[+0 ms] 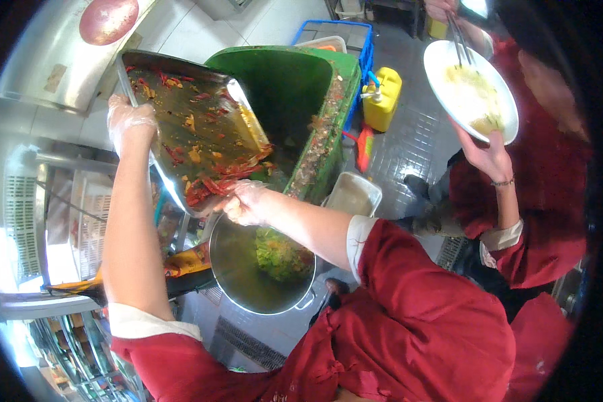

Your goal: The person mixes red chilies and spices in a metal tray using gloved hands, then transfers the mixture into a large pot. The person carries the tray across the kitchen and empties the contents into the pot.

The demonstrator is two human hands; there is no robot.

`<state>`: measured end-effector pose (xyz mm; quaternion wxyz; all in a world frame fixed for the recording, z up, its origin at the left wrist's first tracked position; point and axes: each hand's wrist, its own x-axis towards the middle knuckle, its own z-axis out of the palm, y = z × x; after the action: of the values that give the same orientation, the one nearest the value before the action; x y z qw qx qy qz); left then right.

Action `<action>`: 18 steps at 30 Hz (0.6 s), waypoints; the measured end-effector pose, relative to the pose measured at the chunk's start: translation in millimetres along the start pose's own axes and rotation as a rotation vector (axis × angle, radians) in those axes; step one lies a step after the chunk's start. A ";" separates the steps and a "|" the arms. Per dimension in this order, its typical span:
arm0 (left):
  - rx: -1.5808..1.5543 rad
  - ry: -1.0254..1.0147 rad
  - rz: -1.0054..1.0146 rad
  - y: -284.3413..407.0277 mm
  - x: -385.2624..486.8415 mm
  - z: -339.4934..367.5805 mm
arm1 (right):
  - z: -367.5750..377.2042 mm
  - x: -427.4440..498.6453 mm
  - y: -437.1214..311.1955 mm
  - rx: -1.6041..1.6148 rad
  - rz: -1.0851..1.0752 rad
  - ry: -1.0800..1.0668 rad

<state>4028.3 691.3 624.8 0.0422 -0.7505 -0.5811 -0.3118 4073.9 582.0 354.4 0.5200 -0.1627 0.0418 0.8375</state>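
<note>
My left hand (pixel 132 122), in a clear plastic glove, grips the left rim of a rectangular steel tray (pixel 181 125). My right hand (pixel 247 202), gloved likewise, is at the tray's near right corner, with red chili pieces (pixel 216 185) beside its fingers. The tray is tilted towards the open green wheeled bin (pixel 301 75). Red and orange food scraps and some oily liquid lie on the tray, thickest along its lower edge. Food scraps also cover the bin's right rim. Below my right forearm stands a large round metal pot (pixel 231 269) with green vegetable scraps (pixel 281 254) in it.
At the right a person in red holds a white oval bowl (pixel 482 113) and chopsticks (pixel 460 42). Behind the bin are a blue crate (pixel 367 47) and a yellow jerrycan (pixel 387 100). A small metal pan (pixel 354 195) is right of the bin; white baskets (pixel 22 221) are left.
</note>
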 end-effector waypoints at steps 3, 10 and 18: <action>-0.080 0.037 -0.142 -24.6 13.3 1.2 | -2.3 -18.1 -26.6 -0.486 -0.057 0.034; -0.211 0.034 -0.122 -63.9 15.0 0.8 | 35.5 -26.1 -120.3 -2.426 -0.675 0.492; -0.342 0.033 -0.023 -67.5 -3.8 -7.6 | 228.5 35.3 -135.1 -1.573 -1.753 -0.064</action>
<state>3964.0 706.6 608.7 -0.0805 -0.7348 -0.5274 -0.4189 4126.8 728.5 572.3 0.6754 -0.3906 -0.6255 -0.0070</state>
